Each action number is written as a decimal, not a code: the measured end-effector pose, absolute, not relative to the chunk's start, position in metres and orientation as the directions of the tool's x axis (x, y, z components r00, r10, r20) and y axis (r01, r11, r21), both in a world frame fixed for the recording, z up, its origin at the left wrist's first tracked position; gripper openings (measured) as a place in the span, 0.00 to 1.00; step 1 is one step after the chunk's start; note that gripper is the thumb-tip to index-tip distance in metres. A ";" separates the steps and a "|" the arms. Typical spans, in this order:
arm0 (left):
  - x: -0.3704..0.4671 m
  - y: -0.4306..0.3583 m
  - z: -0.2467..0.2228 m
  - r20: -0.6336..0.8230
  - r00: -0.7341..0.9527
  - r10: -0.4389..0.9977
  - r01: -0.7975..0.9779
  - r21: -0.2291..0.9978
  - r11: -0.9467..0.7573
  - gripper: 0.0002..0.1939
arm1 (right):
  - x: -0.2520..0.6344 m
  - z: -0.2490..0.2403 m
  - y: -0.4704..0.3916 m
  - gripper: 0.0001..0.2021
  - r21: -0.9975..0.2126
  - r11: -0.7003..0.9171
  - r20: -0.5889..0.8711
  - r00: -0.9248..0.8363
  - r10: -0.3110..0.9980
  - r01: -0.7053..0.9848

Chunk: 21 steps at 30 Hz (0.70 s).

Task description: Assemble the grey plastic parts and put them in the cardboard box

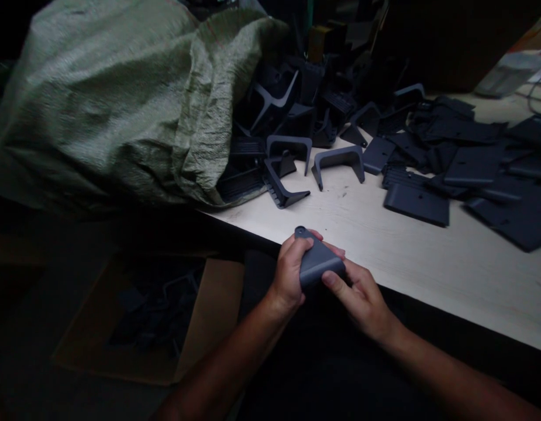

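Note:
A dark grey plastic bracket (pixel 320 263) with a small round hole at its far corner is held between my two hands, just off the table's near edge. My left hand (pixel 290 269) grips its left side, thumb lying on top. At its right end my right hand (pixel 362 295) closes on it, the thumb on the near rounded edge and the fingers behind. Similar U-shaped brackets (pixel 339 162) stand on the table beyond my hands. Flat dark plastic plates (pixel 417 203) lie heaped to the right.
A large greenish woven sack (pixel 121 111) lies at the upper left, its mouth spilling brackets onto the pale table (pixel 344 219). Below left, an open cardboard box (pixel 215 310) holds more dark parts. A clear plastic container (pixel 505 76) sits at the far right.

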<state>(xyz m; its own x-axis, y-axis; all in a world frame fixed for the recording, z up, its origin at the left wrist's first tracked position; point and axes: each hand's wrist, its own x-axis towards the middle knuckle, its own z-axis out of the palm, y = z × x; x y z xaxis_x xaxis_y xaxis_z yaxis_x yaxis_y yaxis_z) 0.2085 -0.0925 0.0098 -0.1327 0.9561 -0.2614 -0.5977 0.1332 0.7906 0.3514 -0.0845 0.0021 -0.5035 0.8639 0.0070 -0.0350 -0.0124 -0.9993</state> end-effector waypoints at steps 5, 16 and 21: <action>0.207 -0.095 0.006 -0.249 -0.177 0.952 -0.589 0.802 0.100 0.10 | 0.349 0.002 -0.082 0.16 -1.000 -0.023 -0.019 -0.535 0.844 -0.001; 0.207 -0.098 0.014 -0.302 -0.237 0.923 -0.648 0.757 0.081 0.09 | 0.337 0.005 -0.091 0.21 -1.000 -0.018 -0.017 -0.435 0.900 0.002; 0.205 -0.099 0.012 -0.358 -0.300 0.884 -0.666 0.743 0.075 0.11 | 0.335 0.012 -0.082 0.18 -0.996 -0.088 -0.070 -0.546 0.835 -0.006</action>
